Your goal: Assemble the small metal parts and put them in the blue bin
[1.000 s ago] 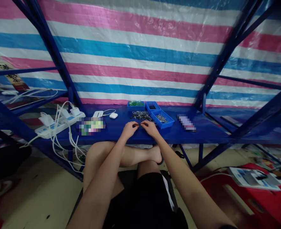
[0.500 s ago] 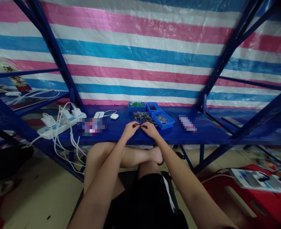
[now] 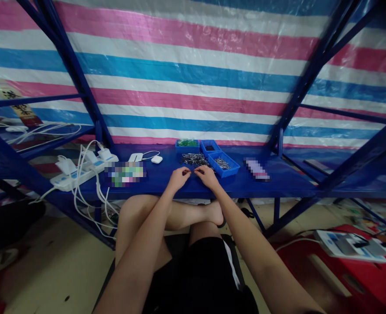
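Over the front part of the blue table [image 3: 166, 176], my left hand [image 3: 180, 177] is closed with its thumb and fingertips drawn together. Facing it, a small gap away, my right hand [image 3: 207, 176] is also in a pinch. Anything between the fingertips of either hand is too small to make out. Just beyond both hands lies a loose pile of small black and silver parts [image 3: 194, 159]. A blue tray [image 3: 229, 172] of slim silver pieces sits close to the right hand's far side.
Behind the pile are a blue tray [image 3: 188, 150] with green pieces and another blue tray [image 3: 209, 152] with dark contents. A blurred-out phone-like object [image 3: 257, 169] lies right. A white power strip [image 3: 88, 170] with trailing cables and a white charger [image 3: 156, 160] are left.
My hands have drawn slightly apart; the fingertips were nearly touching before. The blurred patch at the left of the table shows different colours.
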Motion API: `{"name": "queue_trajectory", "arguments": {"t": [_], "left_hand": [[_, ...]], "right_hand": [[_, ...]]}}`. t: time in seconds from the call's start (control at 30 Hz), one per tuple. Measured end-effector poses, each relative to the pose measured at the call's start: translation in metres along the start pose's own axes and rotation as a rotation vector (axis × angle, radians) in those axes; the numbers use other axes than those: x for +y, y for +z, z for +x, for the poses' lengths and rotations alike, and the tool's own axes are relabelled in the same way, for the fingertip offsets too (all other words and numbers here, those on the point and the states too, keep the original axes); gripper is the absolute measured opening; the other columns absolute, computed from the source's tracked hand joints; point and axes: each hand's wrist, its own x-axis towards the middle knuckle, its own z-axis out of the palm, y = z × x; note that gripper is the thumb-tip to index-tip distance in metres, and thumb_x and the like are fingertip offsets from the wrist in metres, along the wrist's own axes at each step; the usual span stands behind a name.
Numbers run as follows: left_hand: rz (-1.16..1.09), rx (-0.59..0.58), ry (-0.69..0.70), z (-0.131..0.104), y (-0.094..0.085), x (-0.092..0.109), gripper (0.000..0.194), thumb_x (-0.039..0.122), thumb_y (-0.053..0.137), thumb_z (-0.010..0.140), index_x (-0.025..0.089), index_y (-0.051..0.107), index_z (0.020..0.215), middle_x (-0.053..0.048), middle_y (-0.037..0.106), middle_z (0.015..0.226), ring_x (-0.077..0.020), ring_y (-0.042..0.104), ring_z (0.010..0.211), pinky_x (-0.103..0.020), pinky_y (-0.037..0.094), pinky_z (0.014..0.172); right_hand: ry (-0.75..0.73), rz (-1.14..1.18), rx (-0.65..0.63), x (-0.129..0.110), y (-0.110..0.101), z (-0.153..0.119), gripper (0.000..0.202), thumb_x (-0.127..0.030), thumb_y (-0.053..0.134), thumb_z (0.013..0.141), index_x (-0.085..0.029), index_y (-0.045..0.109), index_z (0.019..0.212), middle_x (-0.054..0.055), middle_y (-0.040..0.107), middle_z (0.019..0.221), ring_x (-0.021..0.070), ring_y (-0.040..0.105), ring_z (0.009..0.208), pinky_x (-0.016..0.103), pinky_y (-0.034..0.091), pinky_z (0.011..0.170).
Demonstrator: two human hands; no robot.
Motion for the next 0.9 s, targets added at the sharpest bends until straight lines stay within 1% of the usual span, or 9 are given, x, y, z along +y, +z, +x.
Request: {"name": "queue_trajectory", "arguments": {"t": [0.23,0.4,0.47,0.53,0.63,0.73,0.8,0.9], "left_hand": [[0.015,-0.002,-0.024,-0.0005,-0.0005,0.0008,0.018,0.026,0.051,0.077,0.017,0.065,0.084,-0.005,0.068,0.084,-0.0165,0.061,0.079,-0.026,0.046,0.074],[-0.025,-0.004,0.023,0.0007,-0.0008,0.0001,0.018,0.025,0.050,0.078,0.018,0.065,0.086,-0.004,0.068,0.086,-0.0157,0.061,0.079,-0.025,0.046,0.074],[-0.022,0.003,0.039,0.0015,-0.0007,-0.0010,0.018,0.025,0.050,0.078,0.018,0.065,0.087,-0.004,0.068,0.087,-0.0158,0.061,0.080,-0.025,0.045,0.075],[0.012,0.009,0.043,0.0023,-0.0001,-0.0025,0.019,0.026,0.051,0.079,0.018,0.065,0.088,-0.005,0.068,0.088,-0.0162,0.060,0.082,-0.026,0.045,0.077],[0.131,-0.014,0.055,0.0026,0.0016,-0.0043,0.018,0.028,0.053,0.078,0.020,0.066,0.086,-0.006,0.067,0.089,-0.0183,0.059,0.086,-0.030,0.043,0.081],[0.230,-0.033,0.069,0.0024,0.0031,-0.0051,0.017,0.030,0.054,0.077,0.021,0.067,0.084,-0.006,0.067,0.088,-0.0204,0.057,0.088,-0.033,0.042,0.083],[0.222,-0.035,0.069,0.0024,0.0033,-0.0053,0.019,0.031,0.053,0.078,0.021,0.067,0.085,-0.006,0.067,0.088,-0.0199,0.058,0.088,-0.032,0.042,0.083],[0.121,-0.013,0.068,0.0032,0.0026,-0.0061,0.020,0.030,0.050,0.080,0.019,0.066,0.087,-0.006,0.067,0.089,-0.0178,0.059,0.085,-0.029,0.044,0.080]], "right_hand": [[-0.029,-0.021,-0.036,0.0025,0.0029,-0.0006,0.014,-0.023,0.053,0.082,-0.019,0.065,0.087,0.004,0.061,0.084,0.0135,0.054,0.078,0.026,0.041,0.075],[-0.057,-0.120,-0.108,0.0020,0.0061,-0.0008,0.011,-0.020,0.056,0.080,-0.019,0.065,0.085,0.004,0.060,0.082,0.0143,0.054,0.077,0.026,0.040,0.074],[-0.053,-0.121,-0.099,0.0017,0.0061,-0.0003,0.011,-0.021,0.055,0.081,-0.018,0.064,0.085,0.004,0.060,0.083,0.0142,0.054,0.077,0.026,0.040,0.074],[-0.035,-0.087,-0.061,0.0016,0.0050,0.0002,0.012,-0.022,0.053,0.082,-0.018,0.064,0.084,0.004,0.061,0.082,0.0142,0.054,0.077,0.026,0.040,0.074],[-0.024,-0.032,-0.002,0.0012,0.0022,0.0003,0.013,-0.021,0.051,0.083,-0.018,0.063,0.085,0.004,0.062,0.084,0.0142,0.055,0.080,0.026,0.040,0.076],[-0.052,0.006,0.019,0.0007,0.0002,-0.0002,0.014,-0.022,0.050,0.083,-0.018,0.063,0.085,0.004,0.062,0.085,0.0141,0.055,0.081,0.026,0.040,0.077],[-0.060,0.021,0.026,0.0007,0.0001,-0.0002,0.014,-0.023,0.050,0.084,-0.018,0.063,0.086,0.004,0.062,0.085,0.0140,0.055,0.081,0.026,0.040,0.077],[-0.035,-0.027,0.009,0.0012,0.0018,0.0004,0.014,-0.023,0.050,0.084,-0.018,0.063,0.087,0.004,0.062,0.085,0.0140,0.055,0.080,0.026,0.040,0.077]]}}
